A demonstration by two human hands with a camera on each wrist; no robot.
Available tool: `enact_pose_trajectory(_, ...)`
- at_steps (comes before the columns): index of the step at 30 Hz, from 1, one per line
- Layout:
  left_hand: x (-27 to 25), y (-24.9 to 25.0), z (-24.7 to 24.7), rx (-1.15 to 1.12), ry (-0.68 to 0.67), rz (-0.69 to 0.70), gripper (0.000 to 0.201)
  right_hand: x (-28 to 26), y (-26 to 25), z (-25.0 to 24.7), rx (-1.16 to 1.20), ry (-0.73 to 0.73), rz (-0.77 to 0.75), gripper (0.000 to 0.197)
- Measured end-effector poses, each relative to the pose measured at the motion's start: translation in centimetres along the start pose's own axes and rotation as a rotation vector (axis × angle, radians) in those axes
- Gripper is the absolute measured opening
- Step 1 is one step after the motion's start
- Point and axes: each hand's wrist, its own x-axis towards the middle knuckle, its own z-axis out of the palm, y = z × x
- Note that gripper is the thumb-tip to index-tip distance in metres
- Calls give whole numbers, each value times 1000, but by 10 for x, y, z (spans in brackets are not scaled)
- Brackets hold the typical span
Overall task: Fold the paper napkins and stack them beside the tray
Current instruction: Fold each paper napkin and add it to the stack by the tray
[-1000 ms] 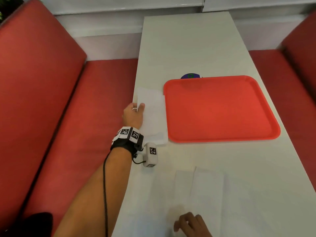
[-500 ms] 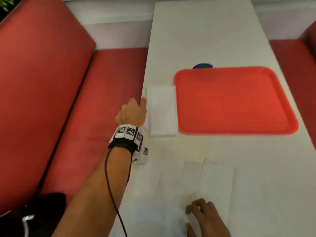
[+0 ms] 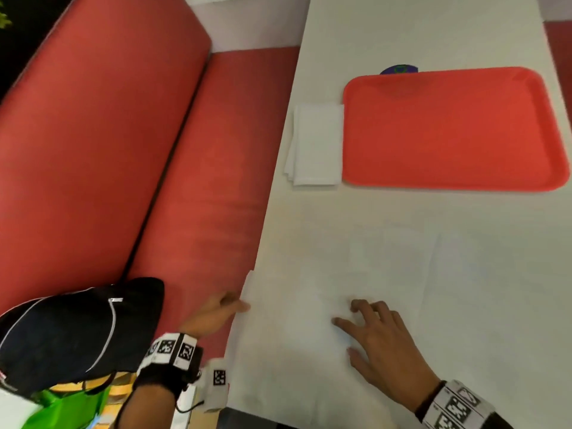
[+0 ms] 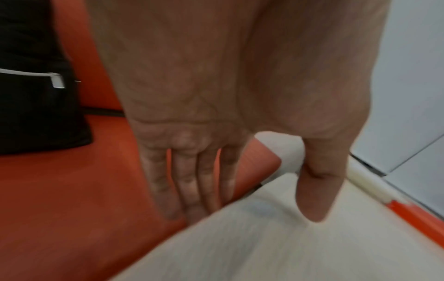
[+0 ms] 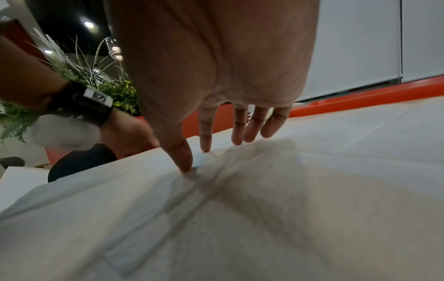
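Note:
A stack of folded white napkins (image 3: 315, 144) lies against the left side of the red tray (image 3: 448, 128). Unfolded white napkins (image 3: 309, 351) are spread over the near part of the white table (image 3: 402, 32). One napkin edge hangs over the table's left side. My left hand (image 3: 238, 305) is at that edge with fingers straight. In the left wrist view my left hand (image 4: 250, 214) has its thumb above the paper and its fingertips hidden behind the edge. My right hand (image 3: 346, 332) rests spread on the unfolded napkin (image 5: 288, 209), and in the right wrist view my right hand (image 5: 204, 157) touches it with thumb and fingertips.
A red bench (image 3: 185, 181) runs along the table's left side. A black bag (image 3: 77, 329) and a green bag (image 3: 71, 404) sit on it near my left arm. A small blue-purple disc (image 3: 399, 69) peeks out behind the tray. A plant (image 5: 115, 91) stands beyond the bench.
My left hand left the folded stack beside the tray and came back to the near left edge of the unfolded napkin. My right hand stayed on the napkins.

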Motion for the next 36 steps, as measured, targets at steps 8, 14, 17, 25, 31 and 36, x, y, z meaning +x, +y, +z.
enact_pose_trajectory(8,-48,5,36,47,400,192,10,2,8,-9,15,36,-16,54)
enact_pose_trajectory(14,-121,86,63,-146,277,446,22,-6,5,-22,537,32,28,73)
enact_pose_trajectory(17,-136,116,76,-449,139,421,42,-7,6,-38,1115,-48,150,93)
enact_pose_trajectory(25,-126,151,79,-907,-117,291,69,-13,15,-72,1960,-145,255,70)
enact_pose_trajectory(31,-99,169,83,-584,74,371,43,-7,37,-84,1810,121,432,23)
enact_pose_trajectory(36,-96,183,101,-192,306,495,22,-4,44,-97,1461,239,414,28)
